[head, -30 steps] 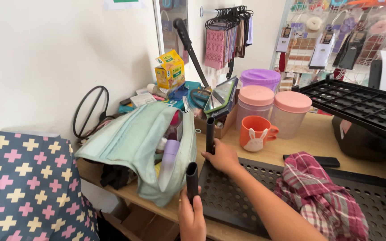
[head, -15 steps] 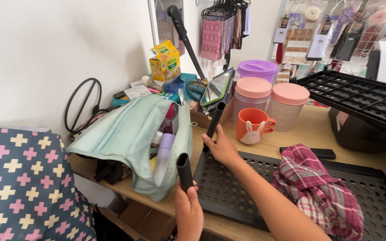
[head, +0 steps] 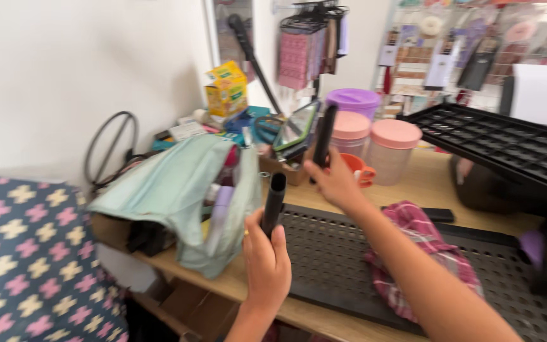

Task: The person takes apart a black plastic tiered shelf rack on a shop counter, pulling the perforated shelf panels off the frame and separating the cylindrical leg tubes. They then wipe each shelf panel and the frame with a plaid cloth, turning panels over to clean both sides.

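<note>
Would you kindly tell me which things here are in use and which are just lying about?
In use: left hand holding black tube; right hand holding second tube; perforated shelf.
Lying about: green bag, orange mug, pink-lidded jars, plaid cloth.

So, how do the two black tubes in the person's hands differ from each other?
The black tube in the left hand sits low and near, above the black perforated shelf panel; the black tube in the right hand is raised farther away, before the pink-lidded jars. The left hand's black tube shows an open hollow top; the right hand's black tube shows none. Both are slim, black and roughly upright.
</note>
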